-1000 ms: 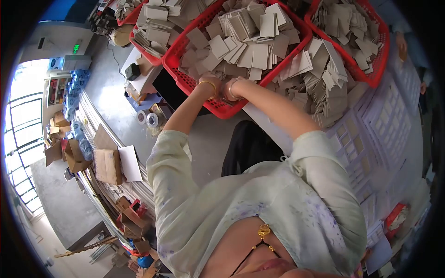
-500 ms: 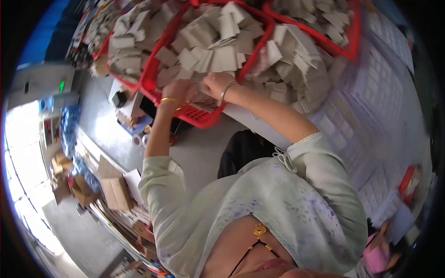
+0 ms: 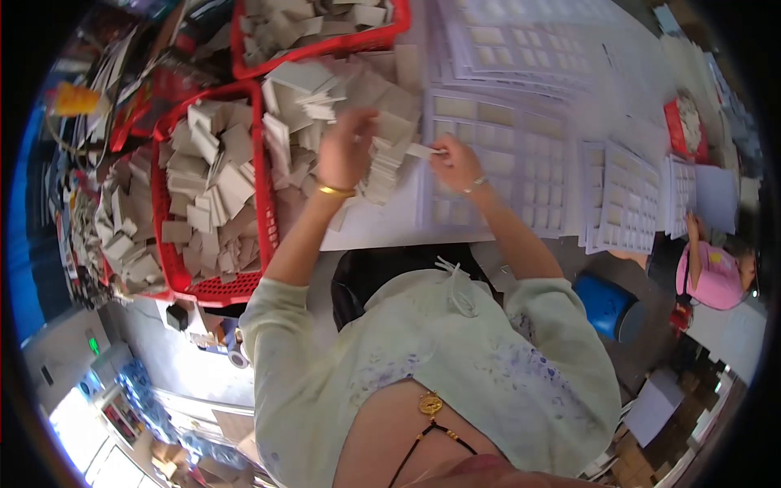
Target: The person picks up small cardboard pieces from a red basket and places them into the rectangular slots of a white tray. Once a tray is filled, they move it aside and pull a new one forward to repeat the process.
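My right hand (image 3: pixel 457 165) pinches a small flat whitish piece (image 3: pixel 421 151) between thumb and fingertips. It is over the left edge of a pale tray (image 3: pixel 480 213) divided into rectangular compartments. My left hand (image 3: pixel 346 153), smeared by motion, is over a loose pile of thin grey-white rectangular pieces (image 3: pixel 301 80); whether it holds any I cannot tell. Under and beside that hand lies a neat row of stacked pieces (image 3: pixel 382 172).
Red plastic baskets (image 3: pixel 259 154) full of similar pieces stand to the left and behind. More compartment trays (image 3: pixel 529 57) lie at the back, with others (image 3: pixel 630 195) to the right. A person in pink (image 3: pixel 712 275) is at the far right, near a blue barrel (image 3: pixel 604 305).
My view has swung right, from the red baskets to the trays. Both hands have left the basket: the left is over the loose pile, the right at the tray with a piece.
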{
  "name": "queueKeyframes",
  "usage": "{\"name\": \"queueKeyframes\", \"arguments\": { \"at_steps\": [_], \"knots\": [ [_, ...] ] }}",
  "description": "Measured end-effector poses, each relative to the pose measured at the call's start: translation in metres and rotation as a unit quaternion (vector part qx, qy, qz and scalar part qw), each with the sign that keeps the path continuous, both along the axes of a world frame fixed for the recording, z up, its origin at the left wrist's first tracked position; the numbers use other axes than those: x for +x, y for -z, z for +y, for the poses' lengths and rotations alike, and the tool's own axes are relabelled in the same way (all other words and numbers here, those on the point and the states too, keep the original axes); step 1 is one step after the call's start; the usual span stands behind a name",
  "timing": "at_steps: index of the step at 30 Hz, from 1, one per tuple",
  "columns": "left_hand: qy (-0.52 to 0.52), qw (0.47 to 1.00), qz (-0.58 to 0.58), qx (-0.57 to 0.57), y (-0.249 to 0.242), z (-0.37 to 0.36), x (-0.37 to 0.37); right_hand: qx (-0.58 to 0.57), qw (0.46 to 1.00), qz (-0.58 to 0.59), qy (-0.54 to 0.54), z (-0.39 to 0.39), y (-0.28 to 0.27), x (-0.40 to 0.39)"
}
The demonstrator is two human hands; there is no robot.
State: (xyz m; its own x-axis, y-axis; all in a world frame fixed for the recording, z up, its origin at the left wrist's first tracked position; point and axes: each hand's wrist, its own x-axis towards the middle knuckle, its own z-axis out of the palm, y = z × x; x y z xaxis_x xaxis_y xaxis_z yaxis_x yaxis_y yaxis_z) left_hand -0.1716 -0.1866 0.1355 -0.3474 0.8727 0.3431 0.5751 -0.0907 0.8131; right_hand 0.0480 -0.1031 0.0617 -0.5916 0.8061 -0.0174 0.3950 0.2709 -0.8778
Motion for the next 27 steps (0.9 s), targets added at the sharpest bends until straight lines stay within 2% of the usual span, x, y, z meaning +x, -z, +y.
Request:
{"name": "queueKeyframes", "arguments": {
  "at_steps": [1,2,5,7,12,21,25,27],
  "knots": [
    [0.027,0.999,-0.033,-0.018,0.013,0.021,0.025,-0.069,0.997,-0.004,0.035,0.01,0.003,0.03],
    [0.054,0.996,-0.064,-0.036,0.027,0.04,0.048,-0.07,0.995,-0.002,0.073,0.016,-0.002,0.055],
    [0.135,0.987,-0.054,-0.07,0.084,0.093,0.102,-0.068,0.983,-0.014,0.172,0.03,-0.015,0.12],
    [0.156,0.981,-0.03,-0.109,0.111,0.12,0.131,-0.072,0.974,-0.014,0.215,0.039,-0.016,0.153],
    [0.13,0.973,0.036,-0.189,0.153,0.165,0.168,-0.093,0.957,0.005,0.277,0.052,-0.014,0.198],
    [0.141,0.958,0.079,-0.237,0.187,0.192,0.177,-0.051,0.973,-0.018,0.226,0.113,0.03,0.218],
    [0.166,0.952,0.078,-0.244,0.188,0.192,0.174,-0.032,0.985,-0.047,0.164,0.142,0.05,0.201],
    [0.173,0.949,0.122,-0.236,0.184,0.192,0.176,-0.023,0.99,-0.076,0.118,0.154,0.061,0.189]
  ]
}}
